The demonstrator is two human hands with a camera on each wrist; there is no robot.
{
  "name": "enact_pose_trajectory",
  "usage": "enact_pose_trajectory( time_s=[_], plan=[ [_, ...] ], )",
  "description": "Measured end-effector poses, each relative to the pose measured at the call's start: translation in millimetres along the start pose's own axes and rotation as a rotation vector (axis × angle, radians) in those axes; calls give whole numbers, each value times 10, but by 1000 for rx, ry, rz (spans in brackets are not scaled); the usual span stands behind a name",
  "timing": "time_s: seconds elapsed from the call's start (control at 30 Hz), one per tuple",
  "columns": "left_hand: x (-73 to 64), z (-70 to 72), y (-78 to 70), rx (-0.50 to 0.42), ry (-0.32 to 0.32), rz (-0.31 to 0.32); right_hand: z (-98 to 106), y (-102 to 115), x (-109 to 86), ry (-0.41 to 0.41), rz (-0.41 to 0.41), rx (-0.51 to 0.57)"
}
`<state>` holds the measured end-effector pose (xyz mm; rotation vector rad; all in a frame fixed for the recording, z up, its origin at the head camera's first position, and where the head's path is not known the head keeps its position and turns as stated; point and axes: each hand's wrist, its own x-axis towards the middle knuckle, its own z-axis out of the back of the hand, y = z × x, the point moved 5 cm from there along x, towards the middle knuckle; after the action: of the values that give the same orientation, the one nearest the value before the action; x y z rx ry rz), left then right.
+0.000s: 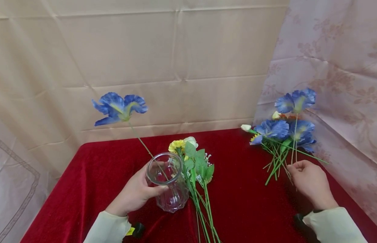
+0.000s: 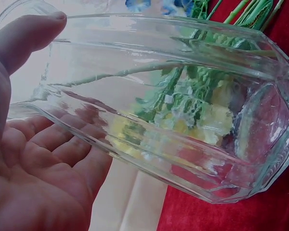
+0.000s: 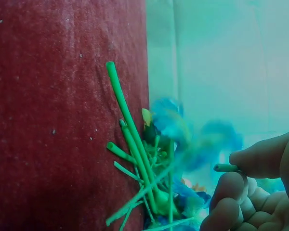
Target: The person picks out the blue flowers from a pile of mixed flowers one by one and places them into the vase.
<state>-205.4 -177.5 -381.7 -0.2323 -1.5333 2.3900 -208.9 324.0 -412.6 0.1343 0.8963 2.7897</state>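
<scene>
My left hand [image 1: 135, 190] grips a clear glass vase [image 1: 174, 199] round its neck, thumb on the near side. In the left wrist view the vase [image 2: 149, 62] lies across the picture with the thumb against it. One blue iris [image 1: 115, 107] stands in it, leaning left, its stem visible through the glass. At the right, my right hand [image 1: 311, 182] pinches the thin stem of another blue iris [image 1: 298, 101] between thumb and fingertips. That bloom is upright above a pile of flowers. The right wrist view shows the cut stem end [image 3: 225, 168] sticking out of the pinch.
A bunch of yellow and white flowers [image 1: 177, 146] with green leaves lies just right of the vase, stems towards me. More blue irises [image 1: 272, 129], a white tulip bud [image 1: 246, 128] and loose stems lie piled at the table's right. Red cloth [image 1: 237, 202] covers the table; curtains hang behind.
</scene>
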Motion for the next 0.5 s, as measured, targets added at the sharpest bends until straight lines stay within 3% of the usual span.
enact_pose_trajectory(
  time_s=[0.3, 0.5],
  plan=[
    [6, 5, 9, -8, 2, -9, -10, 92, -30, 1, 50, -15],
    [8, -2, 10, -16, 7, -16, -170, 429, -213, 86, 111, 167]
  ],
)
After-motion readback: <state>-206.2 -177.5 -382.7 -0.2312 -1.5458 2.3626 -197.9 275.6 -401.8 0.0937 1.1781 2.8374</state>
